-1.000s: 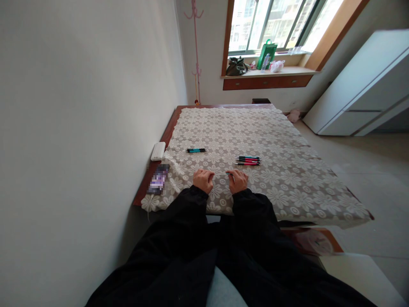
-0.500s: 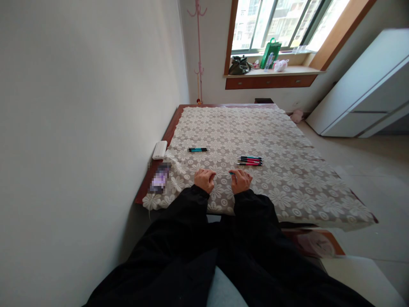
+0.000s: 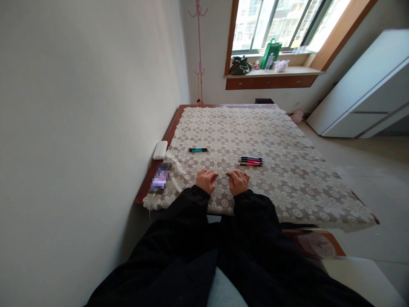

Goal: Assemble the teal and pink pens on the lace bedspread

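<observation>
Over the near part of the table, my left hand [image 3: 206, 181] and my right hand [image 3: 238, 182] face each other with closed fingertips. A thin pale rod [image 3: 222, 175], like a pen refill, spans the small gap between them, its left end pinched in my left fingers. From my right fingertips shows the tip of a blue pen barrel [image 3: 227, 175]; the rest is hidden in the hand. Beyond my right hand lie several pens [image 3: 250, 161], blue and red with black parts. Further left, blue-and-black pens [image 3: 198, 150] lie close together.
A flowered lace cloth [image 3: 236, 128] covers the table. At its left edge are a white box-like device [image 3: 160, 150] and a blurred phone [image 3: 160, 178] with a cable. The wall [image 3: 96, 106] rises close on the left. A chair or stool [image 3: 316, 243] stands at the lower right.
My hands have come closer together, and the gap between the fingertips has narrowed. The right hand has shifted slightly left with the blue barrel. The pens on the cloth lie as before.
</observation>
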Motion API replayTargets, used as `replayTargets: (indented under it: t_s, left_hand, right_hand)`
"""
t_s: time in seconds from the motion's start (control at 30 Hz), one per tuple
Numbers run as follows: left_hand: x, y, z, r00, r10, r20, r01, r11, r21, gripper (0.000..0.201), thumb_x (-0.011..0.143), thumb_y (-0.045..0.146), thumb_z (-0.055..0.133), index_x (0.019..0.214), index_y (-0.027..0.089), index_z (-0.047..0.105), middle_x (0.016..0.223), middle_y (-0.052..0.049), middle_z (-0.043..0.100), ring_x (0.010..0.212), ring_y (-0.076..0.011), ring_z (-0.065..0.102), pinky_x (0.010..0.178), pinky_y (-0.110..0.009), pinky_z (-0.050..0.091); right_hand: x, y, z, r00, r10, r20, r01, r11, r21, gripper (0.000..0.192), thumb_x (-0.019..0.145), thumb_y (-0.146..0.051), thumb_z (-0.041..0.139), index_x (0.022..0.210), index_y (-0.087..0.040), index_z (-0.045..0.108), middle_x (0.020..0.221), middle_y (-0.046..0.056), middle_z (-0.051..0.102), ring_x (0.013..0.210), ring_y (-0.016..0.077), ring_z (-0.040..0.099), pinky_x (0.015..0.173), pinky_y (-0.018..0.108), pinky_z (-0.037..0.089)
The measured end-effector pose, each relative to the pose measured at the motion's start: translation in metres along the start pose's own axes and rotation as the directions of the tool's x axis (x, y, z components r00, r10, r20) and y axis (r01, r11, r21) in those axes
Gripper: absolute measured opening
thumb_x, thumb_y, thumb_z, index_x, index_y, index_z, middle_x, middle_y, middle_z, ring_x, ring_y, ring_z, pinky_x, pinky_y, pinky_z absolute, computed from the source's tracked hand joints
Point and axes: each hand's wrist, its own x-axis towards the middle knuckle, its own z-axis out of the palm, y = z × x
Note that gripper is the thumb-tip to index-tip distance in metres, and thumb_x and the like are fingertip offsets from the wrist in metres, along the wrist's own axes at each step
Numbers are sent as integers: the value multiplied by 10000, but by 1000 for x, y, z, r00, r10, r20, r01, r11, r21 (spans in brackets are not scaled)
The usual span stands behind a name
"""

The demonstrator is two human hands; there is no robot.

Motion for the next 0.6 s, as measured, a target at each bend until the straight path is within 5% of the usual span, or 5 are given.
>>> replayTargets:
  t_s: [0.33,0.6]
  left_hand:
    - [0,0,-2,995,74,62,-74,997,4,169,921,214,561,956,246,723,899,-46,689,984,-221,569,895,-379,404]
    - [0,5,-4,998,5,57,-9,997,71,165,908,211,565,945,261,718,900,-49,691,985,-240,563,889,-407,387]
  right_hand:
    - [-1,6,11,988,-113,104,118,992,-48,196,950,-188,504,1019,-237,680,982,42,696,946,183,583,937,333,296]
    - [-1,6,12,970,-174,169,185,981,-50,203,929,-166,509,1024,-231,676,971,48,686,956,184,585,893,320,325]
